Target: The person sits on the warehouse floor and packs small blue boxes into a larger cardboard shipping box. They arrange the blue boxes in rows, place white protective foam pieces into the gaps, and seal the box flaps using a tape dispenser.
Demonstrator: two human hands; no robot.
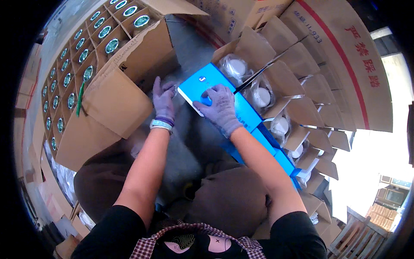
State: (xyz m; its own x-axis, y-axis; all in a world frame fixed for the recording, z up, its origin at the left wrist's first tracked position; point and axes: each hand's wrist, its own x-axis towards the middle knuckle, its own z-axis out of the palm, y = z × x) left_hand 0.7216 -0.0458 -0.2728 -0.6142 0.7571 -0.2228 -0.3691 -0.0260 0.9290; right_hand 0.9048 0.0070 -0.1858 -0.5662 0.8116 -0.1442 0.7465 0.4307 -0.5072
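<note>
My left hand (164, 102), in a grey-purple glove, is raised beside the near left end of a bright blue box (196, 88). Its fingers are apart, and a bit of clear film seems to show at their tips. Across the box's top lies my right hand (219, 105), gloved alike, with bent fingers gripping the panel and the thumb at its white edge. The blue box slants from upper left to lower right against an open carton (282, 77). In that carton, white-topped items (236, 68) wrapped in clear plastic sit between cardboard dividers.
At left stands a divided carton (114, 103) holding several glass-like items (105, 32) with shiny green-silver tops. A green-handled tool (80, 99) hangs at its edge. A black strap (276, 58) crosses the right carton. Larger cartons (248, 15) stand behind; wooden slats (358, 235) are at lower right.
</note>
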